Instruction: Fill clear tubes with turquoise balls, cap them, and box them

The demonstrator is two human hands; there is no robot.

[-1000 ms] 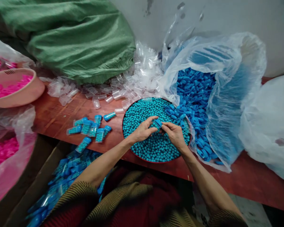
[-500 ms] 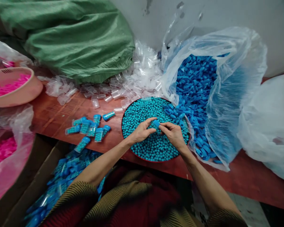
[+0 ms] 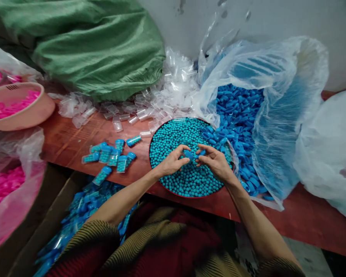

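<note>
Now that our right grip is coming away, loosely curled around one blue cap, our left grip is pinching a second cap, separate.

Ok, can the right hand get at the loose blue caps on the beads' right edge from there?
Probably yes: the right hand is close beside the blue caps, over the turquoise beads, with nothing visible in between. However, its fingertips seem to hold a small blue piece.

reddish table | on it: bead tray, filled vials, clear vials, plastic bag
</note>
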